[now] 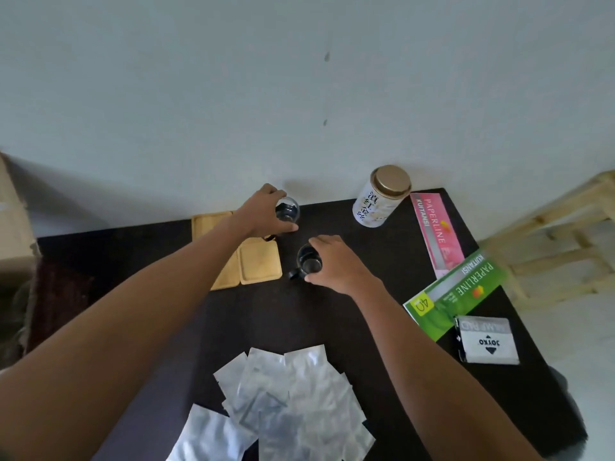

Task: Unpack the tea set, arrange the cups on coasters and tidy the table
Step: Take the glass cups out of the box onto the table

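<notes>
Two arms stretched forward over the dark tabletop [332,327], both bare, both reaching from the near edge. Left hand [263,211] far out by the wall, fingers [286,229] curled round a small glass cup [288,209] from the side, thumb at the far rim; cup at the tabletop's far edge, just beyond the wooden coasters [259,264], whether lifted or resting cannot be told. Right hand [336,262] nearer and lower, palm down, fingers arched over a second glass cup [309,261] and gripping its rim from the right; dark handle sticking out to the left, cup on the bare tabletop just right of the nearest coaster. Four or so coasters side by side, partly hidden under the left forearm. Near the front edge, a loose heap of silvery foil pouches [293,397]. Farther right, a white tea tin [379,197] with a gold lid, standing tilted in the wide-angle view, beside a pink receipt book [436,231], a green receipt book [456,291] and a stamp pad box [487,341].
</notes>
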